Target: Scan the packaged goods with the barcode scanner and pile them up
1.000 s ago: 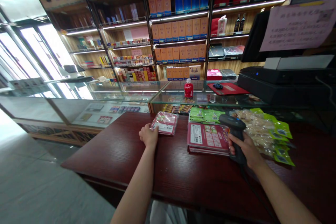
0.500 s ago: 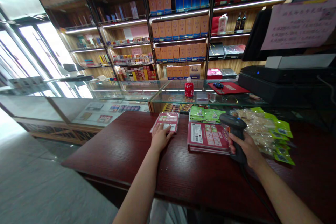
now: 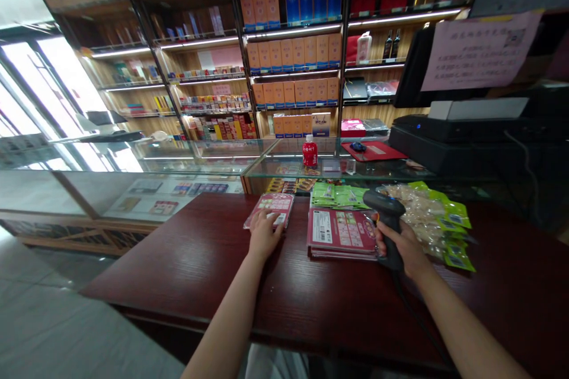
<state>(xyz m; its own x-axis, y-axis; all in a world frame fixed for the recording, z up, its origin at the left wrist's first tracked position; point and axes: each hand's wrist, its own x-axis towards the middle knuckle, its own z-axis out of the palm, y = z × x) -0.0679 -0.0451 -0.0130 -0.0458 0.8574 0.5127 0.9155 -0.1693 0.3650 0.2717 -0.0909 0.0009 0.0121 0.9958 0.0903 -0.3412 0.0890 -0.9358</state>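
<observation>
My left hand point(image 3: 264, 233) lies flat, fingers spread, on the near edge of a small pink packet point(image 3: 272, 205) on the dark red wooden counter point(image 3: 213, 260). My right hand point(image 3: 402, 247) grips the handle of a black barcode scanner point(image 3: 384, 216), whose head hangs over the right edge of a stack of pink packets point(image 3: 338, 232). Behind that stack lie green packets point(image 3: 338, 195). Clear bags with green labels point(image 3: 433, 219) are heaped just right of the scanner.
A glass display counter point(image 3: 249, 166) runs behind the wooden one, with a red bottle point(image 3: 310, 151) and a red mouse pad point(image 3: 372, 151) on it. A black register and printer point(image 3: 466, 130) stand at right. Shelves of boxes point(image 3: 293, 53) fill the back wall.
My left hand has gone from gripping the small pink packet, held tilted up, to lying flat on it on the counter. The scanner stays over the pink stack.
</observation>
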